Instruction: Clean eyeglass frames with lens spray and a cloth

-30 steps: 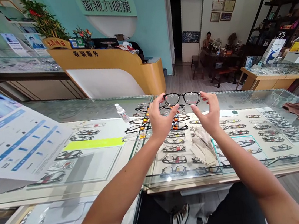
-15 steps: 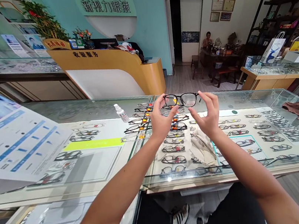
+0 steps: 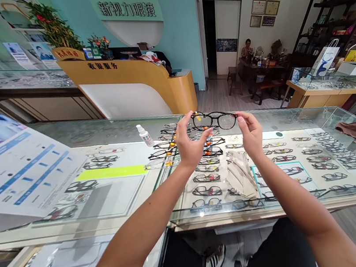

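The left hand (image 3: 191, 145) and right hand (image 3: 251, 133) pinch black-rimmed glasses (image 3: 215, 119) at either end, up above the glass-topped bench (image 3: 224, 221). A beige cloth (image 3: 242, 175) lies near the right hand; a white bottle (image 3: 145, 135) stands over to the left.

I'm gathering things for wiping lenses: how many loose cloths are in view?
2: a crumpled beige cloth, just below and left of the right hand in the picture, and a brown cloth farther right. Folds might hide another.

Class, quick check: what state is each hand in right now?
Left hand: holding the black-rimmed glasses at their left end.
Right hand: holding the same glasses at their right end.
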`<action>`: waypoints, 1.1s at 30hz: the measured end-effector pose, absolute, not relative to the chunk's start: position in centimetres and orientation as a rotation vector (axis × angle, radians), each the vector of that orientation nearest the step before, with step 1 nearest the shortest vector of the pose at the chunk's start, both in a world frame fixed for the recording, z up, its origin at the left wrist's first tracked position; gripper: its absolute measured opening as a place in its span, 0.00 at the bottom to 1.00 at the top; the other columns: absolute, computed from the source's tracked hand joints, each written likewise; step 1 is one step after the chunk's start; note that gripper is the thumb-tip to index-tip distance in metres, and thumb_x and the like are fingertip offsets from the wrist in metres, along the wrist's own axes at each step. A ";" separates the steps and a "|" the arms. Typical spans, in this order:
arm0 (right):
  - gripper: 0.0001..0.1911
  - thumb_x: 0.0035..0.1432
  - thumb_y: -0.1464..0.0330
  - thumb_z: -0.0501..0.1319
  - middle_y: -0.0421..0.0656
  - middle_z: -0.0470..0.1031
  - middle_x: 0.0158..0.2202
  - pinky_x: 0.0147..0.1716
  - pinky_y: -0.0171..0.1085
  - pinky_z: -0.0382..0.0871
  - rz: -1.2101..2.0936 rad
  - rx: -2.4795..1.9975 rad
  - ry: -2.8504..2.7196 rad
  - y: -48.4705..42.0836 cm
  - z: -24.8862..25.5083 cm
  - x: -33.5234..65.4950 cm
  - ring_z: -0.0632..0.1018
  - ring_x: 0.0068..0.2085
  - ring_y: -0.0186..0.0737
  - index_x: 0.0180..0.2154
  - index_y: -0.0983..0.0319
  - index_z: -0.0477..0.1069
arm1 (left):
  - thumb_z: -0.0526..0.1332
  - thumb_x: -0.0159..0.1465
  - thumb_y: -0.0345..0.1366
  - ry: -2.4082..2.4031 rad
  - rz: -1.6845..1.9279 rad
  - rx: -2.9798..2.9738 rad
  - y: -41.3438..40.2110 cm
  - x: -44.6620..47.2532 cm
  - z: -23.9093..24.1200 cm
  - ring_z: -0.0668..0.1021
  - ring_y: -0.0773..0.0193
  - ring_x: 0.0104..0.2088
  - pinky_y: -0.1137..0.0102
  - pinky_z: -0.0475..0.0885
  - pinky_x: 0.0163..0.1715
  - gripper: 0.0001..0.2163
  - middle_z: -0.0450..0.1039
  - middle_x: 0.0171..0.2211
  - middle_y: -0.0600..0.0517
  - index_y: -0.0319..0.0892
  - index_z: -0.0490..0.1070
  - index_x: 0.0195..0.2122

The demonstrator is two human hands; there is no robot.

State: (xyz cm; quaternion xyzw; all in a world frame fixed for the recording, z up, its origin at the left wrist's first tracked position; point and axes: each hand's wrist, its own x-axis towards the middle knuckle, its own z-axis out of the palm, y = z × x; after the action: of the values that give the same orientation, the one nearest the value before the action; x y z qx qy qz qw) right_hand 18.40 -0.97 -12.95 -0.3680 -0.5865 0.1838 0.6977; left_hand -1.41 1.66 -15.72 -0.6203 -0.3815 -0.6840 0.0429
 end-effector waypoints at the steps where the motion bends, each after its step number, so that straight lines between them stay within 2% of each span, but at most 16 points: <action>1: 0.17 0.69 0.51 0.64 0.46 0.84 0.48 0.53 0.46 0.76 0.462 -0.815 -1.283 -0.9 -12.8 18.5 0.81 0.50 0.47 0.46 0.56 0.81 | 0.72 0.65 0.57 -1.174 -2.083 -1.909 1.6 -1.4 -15.8 0.81 0.49 0.59 0.54 0.77 0.61 0.32 0.78 0.60 0.40 0.44 0.72 0.63; 6: 0.19 0.63 0.48 0.69 0.44 0.82 0.43 0.47 0.43 0.75 0.693 -0.809 -1.187 -0.1 -12.8 18.9 0.80 0.43 0.43 0.42 0.56 0.81 | 0.72 0.65 0.57 -1.180 -2.072 -1.966 1.5 -1.4 -15.9 0.81 0.49 0.59 0.53 0.76 0.62 0.32 0.78 0.60 0.40 0.45 0.72 0.64; 11: 0.23 0.57 0.44 0.71 0.43 0.81 0.42 0.46 0.42 0.74 0.831 -0.792 -1.129 0.6 -13.3 18.9 0.79 0.43 0.43 0.41 0.56 0.80 | 0.72 0.64 0.57 -1.201 -2.084 -2.003 1.5 -1.5 -15.9 0.79 0.48 0.60 0.52 0.76 0.61 0.33 0.77 0.61 0.41 0.46 0.71 0.65; 16: 0.24 0.55 0.44 0.72 0.42 0.80 0.39 0.44 0.41 0.74 0.855 -0.792 -1.104 0.8 -13.4 19.0 0.79 0.41 0.41 0.40 0.56 0.81 | 0.73 0.63 0.57 -1.205 -2.155 -2.041 1.6 -1.3 -15.8 0.80 0.49 0.59 0.55 0.77 0.57 0.33 0.76 0.61 0.41 0.46 0.70 0.63; 24: 0.25 0.58 0.44 0.69 0.45 0.84 0.45 0.52 0.45 0.74 0.706 -0.896 -1.183 0.4 -13.0 19.2 0.79 0.48 0.45 0.42 0.58 0.82 | 0.78 0.56 0.58 -1.122 -2.480 -2.240 2.3 -1.4 -15.1 0.80 0.50 0.60 0.61 0.78 0.53 0.36 0.74 0.61 0.41 0.49 0.67 0.60; 28: 0.24 0.57 0.44 0.69 0.45 0.84 0.44 0.52 0.46 0.75 0.689 -0.919 -1.204 0.3 -13.0 19.2 0.80 0.48 0.46 0.40 0.58 0.82 | 0.79 0.53 0.58 -1.111 -2.745 -2.372 3.0 -1.6 -15.3 0.83 0.53 0.56 0.61 0.81 0.51 0.38 0.76 0.58 0.43 0.50 0.64 0.58; 33: 0.22 0.55 0.46 0.71 0.45 0.84 0.44 0.53 0.46 0.75 0.755 -0.919 -1.201 0.3 -13.2 18.9 0.80 0.48 0.46 0.33 0.58 0.80 | 0.81 0.50 0.51 -1.234 -3.032 -2.399 3.6 -1.8 -15.4 0.84 0.56 0.49 0.62 0.82 0.48 0.35 0.80 0.52 0.45 0.48 0.64 0.52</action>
State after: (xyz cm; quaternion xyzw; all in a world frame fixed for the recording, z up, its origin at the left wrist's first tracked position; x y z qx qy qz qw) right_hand 18.90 0.33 -13.20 -0.4066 -0.5316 0.3339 0.6638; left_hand -1.83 3.65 -15.36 -0.5300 -0.2726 -0.6700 -0.4426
